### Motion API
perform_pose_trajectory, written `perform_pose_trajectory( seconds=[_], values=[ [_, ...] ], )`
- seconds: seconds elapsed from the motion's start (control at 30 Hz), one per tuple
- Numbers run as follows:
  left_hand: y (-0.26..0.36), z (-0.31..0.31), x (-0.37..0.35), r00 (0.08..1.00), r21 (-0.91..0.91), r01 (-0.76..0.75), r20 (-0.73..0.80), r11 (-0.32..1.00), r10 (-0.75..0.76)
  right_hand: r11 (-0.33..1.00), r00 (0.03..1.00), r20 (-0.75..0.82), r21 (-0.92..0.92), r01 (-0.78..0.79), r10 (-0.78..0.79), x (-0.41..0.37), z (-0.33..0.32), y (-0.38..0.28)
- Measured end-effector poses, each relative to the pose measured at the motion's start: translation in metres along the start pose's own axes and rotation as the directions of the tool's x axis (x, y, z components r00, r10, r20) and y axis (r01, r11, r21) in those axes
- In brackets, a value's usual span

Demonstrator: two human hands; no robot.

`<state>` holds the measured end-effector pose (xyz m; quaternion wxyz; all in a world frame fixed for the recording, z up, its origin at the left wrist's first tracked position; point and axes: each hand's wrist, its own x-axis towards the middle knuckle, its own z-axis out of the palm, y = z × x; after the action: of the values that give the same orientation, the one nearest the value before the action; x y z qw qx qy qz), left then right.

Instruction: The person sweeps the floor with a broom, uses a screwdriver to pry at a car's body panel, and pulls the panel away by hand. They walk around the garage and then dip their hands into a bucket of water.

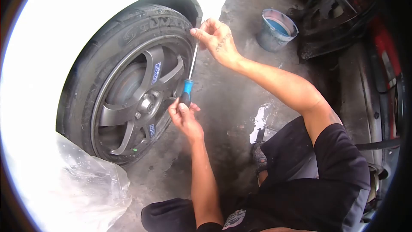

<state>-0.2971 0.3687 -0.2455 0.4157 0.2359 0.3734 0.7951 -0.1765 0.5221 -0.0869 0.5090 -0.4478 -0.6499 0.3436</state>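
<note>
My left hand (pixel 184 118) is shut on the blue and black handle of a screwdriver (pixel 187 87). Its metal shaft runs up to my right hand (pixel 216 38), which pinches the shaft's upper end next to the edge of the white fender (pixel 212 0). The screwdriver lies across the right side of a black tyre (pixel 128 28) on a grey spoked wheel (pixel 128 103). The tip is hidden by my right fingers.
The white car body (pixel 51 25) fills the left. Clear plastic sheeting (pixel 86 184) lies under the wheel. A grey bucket (pixel 277 28) with blue inside stands on the stained concrete floor (pixel 227 99). Dark car parts (pixel 334 21) lie at the far right. My knees are bent below.
</note>
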Motion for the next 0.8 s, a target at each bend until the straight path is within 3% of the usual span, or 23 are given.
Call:
perform_pose_trajectory(
  seconds=[0.07, 0.13, 0.17, 0.23, 0.43, 0.8],
  values=[
    [0.0, 0.001, 0.0, 1.0, -0.005, -0.01, -0.021, 1.0, 0.009, 1.0, 0.999, -0.023, 0.016, 0.023, -0.022, 0.002, 0.004, 0.001],
    [0.004, 0.004, 0.003, 0.999, -0.006, -0.02, -0.044, 1.0, 0.02, 0.941, 0.992, -0.072, 0.332, -0.072, 0.101, 0.007, 0.01, -0.002],
    [0.005, 0.006, 0.006, 0.999, 0.015, -0.026, -0.046, 1.0, 0.027, 0.944, 0.993, -0.068, 0.322, -0.074, 0.101, 0.011, 0.01, -0.003],
    [0.002, 0.01, 0.01, 0.998, 0.031, -0.029, -0.051, 0.999, 0.031, 0.95, 0.993, 0.107, 0.299, -0.088, 0.059, 0.02, 0.009, -0.006],
    [-0.007, 0.021, 0.018, 0.996, 0.02, -0.084, -0.009, 0.996, 0.085, 0.97, 0.995, 0.097, 0.241, -0.037, 0.014, 0.041, 0.015, -0.005],
    [-0.009, 0.024, 0.025, 0.986, 0.169, -0.157, -0.034, 0.973, 0.165, 0.976, 0.998, 0.056, 0.216, -0.01, -0.002, 0.044, 0.021, -0.004]
  ],
)
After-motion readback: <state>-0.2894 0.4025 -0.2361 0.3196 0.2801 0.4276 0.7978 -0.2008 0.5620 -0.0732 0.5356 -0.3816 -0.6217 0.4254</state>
